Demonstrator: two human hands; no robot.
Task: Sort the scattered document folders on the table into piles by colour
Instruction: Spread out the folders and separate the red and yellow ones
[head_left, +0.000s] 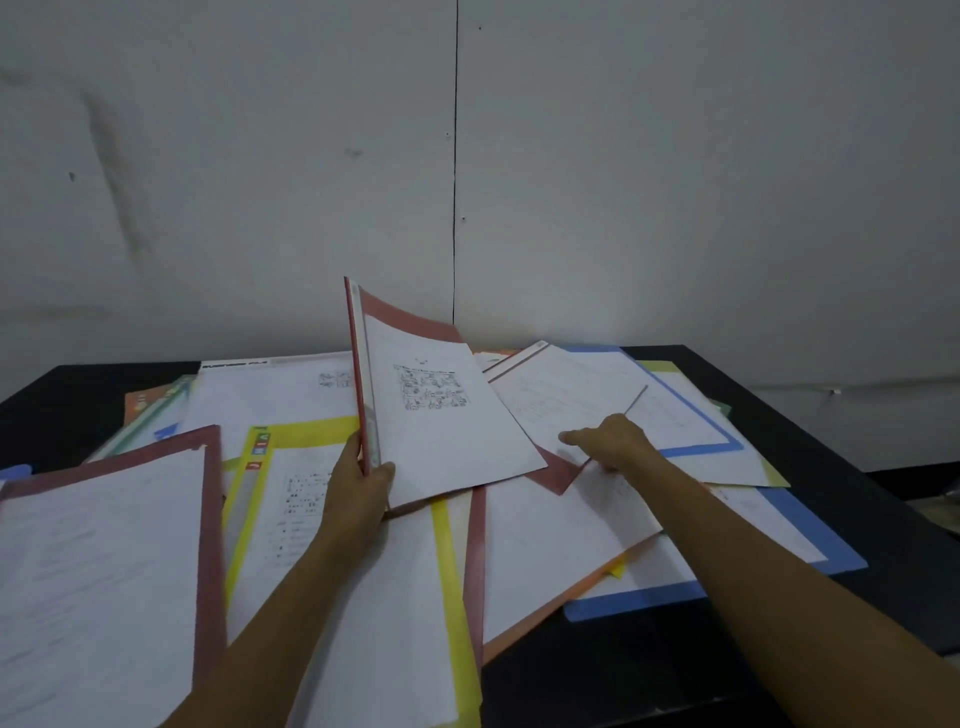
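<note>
Head view is showing the left hand (358, 486) gripping a red folder (441, 415) by the lower end of its spine. The thumb is curling over the white front sheet and the fingers are wrapping behind. The folder is standing tilted up and away from that grip, its far corner reaching toward the wall (675, 156).

To the right of the grip, the right hand (615, 444) is resting on overlapping sheets, its index finger stretching leftward toward the held folder's lower corner. I cannot tell whether it is pinching anything, though a thin dark edge is running out beyond its knuckles. Just beyond this hand a blue folder (727, 442) is lying flat.

Beneath the left wrist a yellow folder (448, 571) is lying, and to the left of it a second red folder (212, 519) is sitting on the heap. Nearer the person than the right hand, an orange folder (550, 614) is overlapping a second blue folder (841, 558). All of them are lying mixed together on the black table (675, 680).
</note>
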